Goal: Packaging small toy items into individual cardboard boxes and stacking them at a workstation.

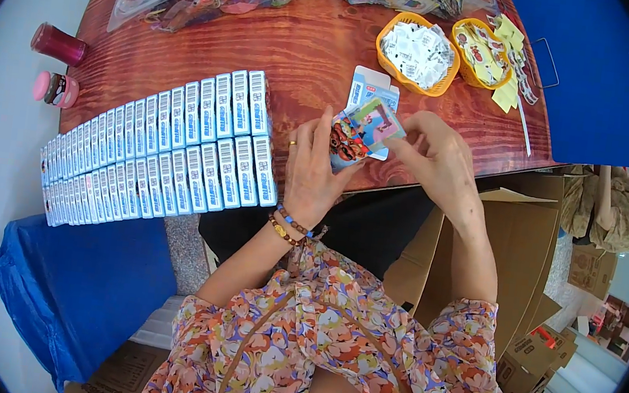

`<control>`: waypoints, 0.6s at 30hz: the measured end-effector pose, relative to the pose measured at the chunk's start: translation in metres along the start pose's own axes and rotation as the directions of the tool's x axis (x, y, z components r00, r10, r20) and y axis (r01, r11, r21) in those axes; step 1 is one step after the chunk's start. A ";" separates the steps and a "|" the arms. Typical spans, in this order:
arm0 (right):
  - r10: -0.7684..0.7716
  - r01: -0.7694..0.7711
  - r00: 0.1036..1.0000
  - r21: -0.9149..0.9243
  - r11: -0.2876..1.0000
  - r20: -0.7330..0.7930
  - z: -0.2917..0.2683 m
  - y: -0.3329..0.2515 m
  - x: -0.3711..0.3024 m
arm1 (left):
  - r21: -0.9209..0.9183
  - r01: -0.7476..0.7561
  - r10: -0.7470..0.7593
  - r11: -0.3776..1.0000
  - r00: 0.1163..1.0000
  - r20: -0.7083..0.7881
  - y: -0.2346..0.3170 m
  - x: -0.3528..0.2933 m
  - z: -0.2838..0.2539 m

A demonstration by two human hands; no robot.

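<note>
My left hand (311, 169) is closed around a small light-blue box with a colourful picture (348, 143), held above the table's near edge. In my right hand (439, 160), thumb and fingers pinch a flat, clear-wrapped packet with a green and pink picture (377, 123). The packet overlaps the upper part of the box; whether any of it is inside I cannot tell. Just beyond both lies light-blue and white printed card (374, 83), perhaps open box flaps. Left of my left hand, two long rows of small blue-and-white boxes (172, 153) stand upright side by side.
An orange basket of white slips (381, 55) and a yellow basket of yellow slips (490, 83) stand at the back right. Clear bins of colourful trinkets (122, 8) and flat packets (398, 3) are farther back. A red cup (64, 46) and pink jar (59, 90) sit far left. An open carton (482, 254) is by my right arm.
</note>
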State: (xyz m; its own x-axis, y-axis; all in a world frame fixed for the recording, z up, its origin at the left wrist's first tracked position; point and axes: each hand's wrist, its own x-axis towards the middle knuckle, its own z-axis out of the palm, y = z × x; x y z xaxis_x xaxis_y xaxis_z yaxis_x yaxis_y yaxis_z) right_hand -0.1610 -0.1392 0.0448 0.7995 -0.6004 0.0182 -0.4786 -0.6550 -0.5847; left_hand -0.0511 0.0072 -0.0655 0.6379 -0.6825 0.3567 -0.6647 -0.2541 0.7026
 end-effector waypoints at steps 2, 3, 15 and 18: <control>0.034 -0.033 0.999 0.066 0.997 -0.019 -0.002 -0.001 0.002 | -0.025 0.030 -0.030 0.999 1.000 0.009 0.001 0.000 0.000; -0.084 0.085 0.996 0.046 0.995 -0.025 -0.002 0.003 0.004 | -0.025 0.029 -0.028 0.999 1.000 0.008 0.002 0.001 -0.001; -0.587 0.578 0.793 -0.103 0.810 -0.166 0.013 -0.048 0.148 | -0.163 -0.047 0.047 0.986 0.999 -0.001 -0.004 -0.018 -0.009; -0.549 0.516 0.830 -0.240 0.822 -0.096 0.038 -0.074 0.244 | -0.249 -0.032 0.037 0.968 0.999 0.016 -0.004 -0.017 -0.008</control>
State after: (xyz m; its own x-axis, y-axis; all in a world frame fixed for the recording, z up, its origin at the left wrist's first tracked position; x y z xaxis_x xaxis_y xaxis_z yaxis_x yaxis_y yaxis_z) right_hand 0.0835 -0.2199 0.0622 0.8919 -0.1826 0.4138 -0.0681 -0.9587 -0.2762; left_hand -0.0562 0.0249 -0.0694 0.6062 -0.7026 0.3727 -0.5675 -0.0537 0.8216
